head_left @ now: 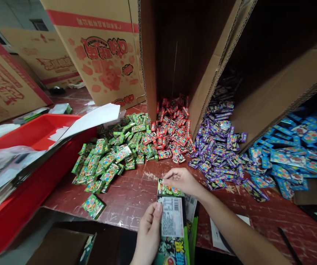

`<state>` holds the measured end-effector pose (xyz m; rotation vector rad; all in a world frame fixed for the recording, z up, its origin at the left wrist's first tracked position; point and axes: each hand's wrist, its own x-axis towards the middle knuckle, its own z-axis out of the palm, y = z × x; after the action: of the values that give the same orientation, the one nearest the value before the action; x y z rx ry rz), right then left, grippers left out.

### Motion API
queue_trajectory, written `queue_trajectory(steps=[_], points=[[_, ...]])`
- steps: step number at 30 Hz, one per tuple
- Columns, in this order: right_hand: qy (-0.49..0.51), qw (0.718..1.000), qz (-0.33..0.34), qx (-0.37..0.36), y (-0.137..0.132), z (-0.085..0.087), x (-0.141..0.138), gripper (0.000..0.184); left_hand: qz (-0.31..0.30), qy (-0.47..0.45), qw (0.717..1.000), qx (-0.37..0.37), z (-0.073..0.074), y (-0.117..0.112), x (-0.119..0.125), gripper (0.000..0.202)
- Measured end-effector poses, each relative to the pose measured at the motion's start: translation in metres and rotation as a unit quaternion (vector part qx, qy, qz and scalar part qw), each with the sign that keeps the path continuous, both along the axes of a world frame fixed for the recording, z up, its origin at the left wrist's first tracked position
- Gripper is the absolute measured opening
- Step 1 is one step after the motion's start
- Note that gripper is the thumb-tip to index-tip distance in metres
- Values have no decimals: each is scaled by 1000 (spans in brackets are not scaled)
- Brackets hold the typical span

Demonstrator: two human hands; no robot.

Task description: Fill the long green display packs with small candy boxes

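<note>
My left hand [149, 229] grips the left side of a tall green box [173, 218] with a white printed label and barcode, held over the table's front edge. At that box's upper end lies a small green candy box [170, 190]. Fingers of my right hand [181, 179] are closed at the small box's top edge; whether it sits inside the tall box or on it, I cannot tell. A heap of matching green candy boxes [110, 160] spreads to the left, with a single green box [93, 206] apart near the edge.
Red packets [172, 136], purple packets [221, 154] and blue packets [293, 158] spill from upright cartons behind. A red bin [37, 191] with papers and plastic stands at left. A brown carton [61, 244] is below the edge; white paper [216, 233] lies right.
</note>
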<state>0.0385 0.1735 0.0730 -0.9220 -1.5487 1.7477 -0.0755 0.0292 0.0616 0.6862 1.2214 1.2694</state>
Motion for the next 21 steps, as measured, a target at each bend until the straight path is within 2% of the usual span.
queue_trajectory(steps=[3, 6, 8, 11, 13, 15, 17, 19, 21], points=[[28, 997, 10, -65, 1, 0, 7, 34, 3, 11, 1000, 3, 0, 0, 1, 28], [39, 997, -5, -66, 2, -1, 10, 35, -5, 9, 1000, 2, 2, 1, 2, 29], [22, 999, 1, -38, 1, -2, 11, 35, -5, 12, 1000, -3, 4, 2, 3, 29], [-6, 998, 4, 57, -4, 1, 16, 29, -4, 20, 1000, -9, 5, 3, 4, 30], [-29, 991, 29, 125, -10, 4, 21, 23, -4, 23, 1000, -8, 5, 3, 4, 31], [-44, 985, 46, 158, -19, 6, 24, 20, 4, 28, 1000, -5, 4, 4, 3, 32], [-33, 990, 20, 139, -29, 3, 26, 21, 13, 28, 1000, -1, 3, 3, 0, 34], [-1, 996, -24, 88, -42, -3, 27, 26, 34, 36, 999, 11, 2, 2, -3, 37], [24, 997, -49, 46, -56, -11, 26, 31, 63, 80, 994, 29, 1, 0, -7, 41]])
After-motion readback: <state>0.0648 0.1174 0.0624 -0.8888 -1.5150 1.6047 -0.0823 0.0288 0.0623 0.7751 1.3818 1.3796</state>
